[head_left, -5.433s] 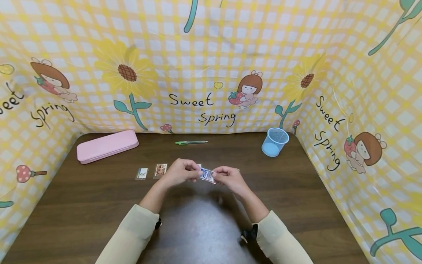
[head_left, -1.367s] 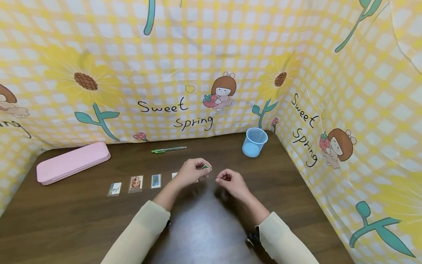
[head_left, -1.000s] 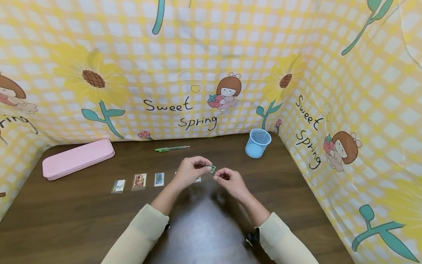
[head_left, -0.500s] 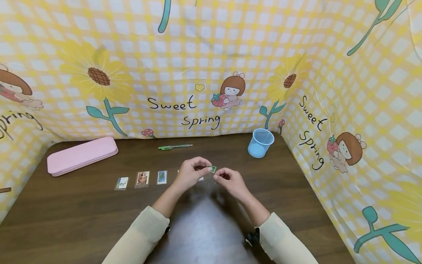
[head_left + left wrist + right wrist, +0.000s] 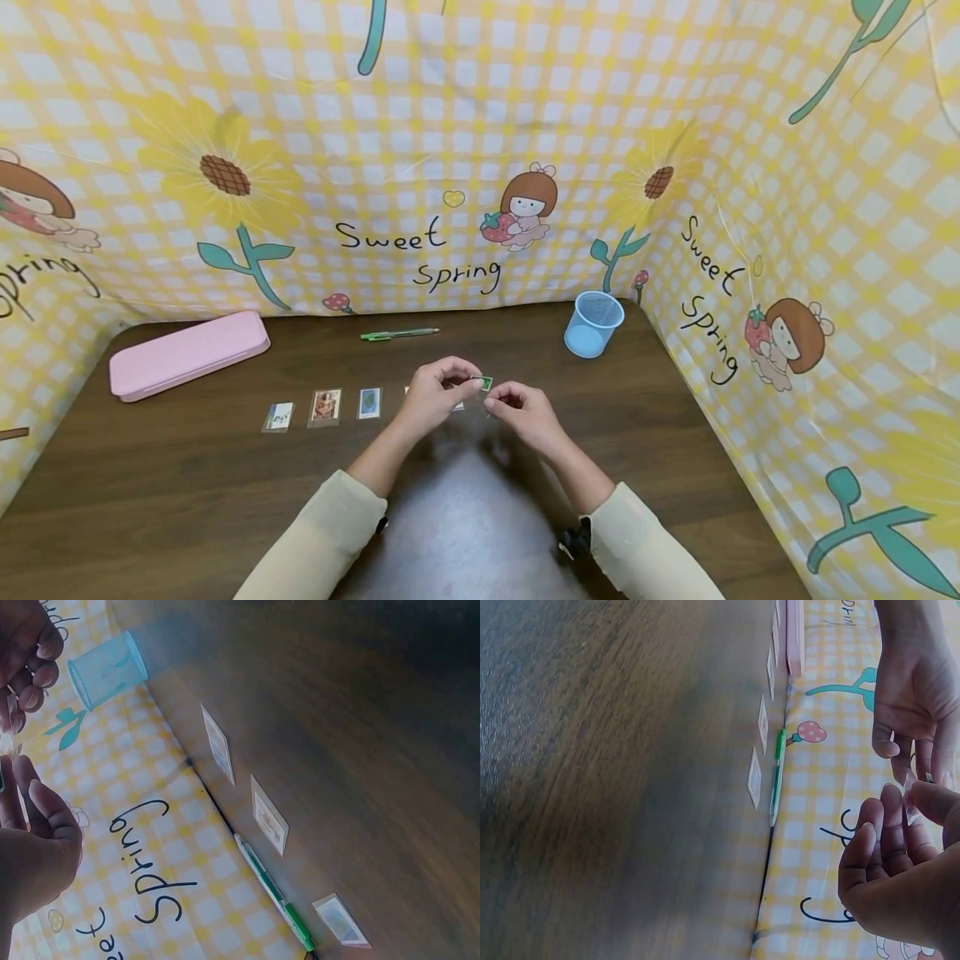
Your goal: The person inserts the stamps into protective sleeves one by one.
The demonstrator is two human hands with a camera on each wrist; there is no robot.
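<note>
My left hand (image 5: pixel 435 396) pinches a small green stamp (image 5: pixel 487 383) between thumb and forefinger, above the table. Close on its right, my right hand (image 5: pixel 525 410) pinches a clear plastic sleeve (image 5: pixel 910 804), best seen in the right wrist view. How far the stamp sits in the sleeve cannot be made out. On the table to the left lie a pale landscape stamp (image 5: pixel 278 416), a brown picture stamp (image 5: pixel 326 405) and a blue stamp (image 5: pixel 369 403), in clear sleeves. Further sleeved stamps, such as one light stamp (image 5: pixel 458 407), are partly hidden behind my left hand.
A pink pencil case (image 5: pixel 189 355) lies at the back left of the dark wooden table (image 5: pixel 187 492). Behind the stamps is a green pen (image 5: pixel 400 334). A blue mesh pen cup (image 5: pixel 593 325) stands at the back right. Checked cloth (image 5: pixel 420 125) walls the table in.
Seconds ago both hands held a blue-printed sleeved stamp; now they hold the green stamp and clear sleeve. The hands came closer together, then stayed nearly still over the last half second.
</note>
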